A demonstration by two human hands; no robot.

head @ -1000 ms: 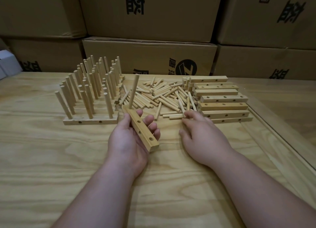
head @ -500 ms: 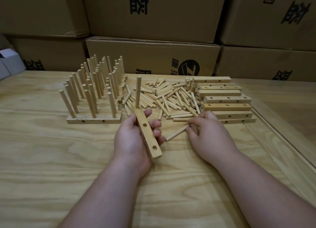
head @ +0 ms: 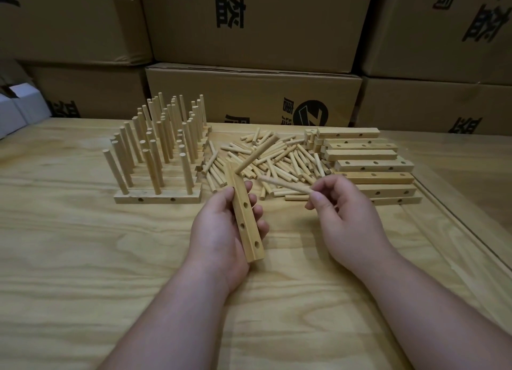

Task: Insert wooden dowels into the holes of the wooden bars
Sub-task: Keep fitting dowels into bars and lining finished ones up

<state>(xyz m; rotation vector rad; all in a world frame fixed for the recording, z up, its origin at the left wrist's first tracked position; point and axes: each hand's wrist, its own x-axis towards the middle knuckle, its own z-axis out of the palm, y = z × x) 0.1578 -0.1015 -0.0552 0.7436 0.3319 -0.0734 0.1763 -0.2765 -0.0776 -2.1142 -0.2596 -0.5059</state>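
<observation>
Head view, down over table (head: 83, 245)

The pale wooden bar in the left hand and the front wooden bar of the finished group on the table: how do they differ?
The pale wooden bar in the left hand carries one dowel, at its far end; the front finished bar carries three. The held bar is lifted and points away from the person; the finished bar lies flat, crosswise. The held bar's dowel leans right; the finished bar's dowels stand nearly upright. Both show drilled side holes.
</observation>
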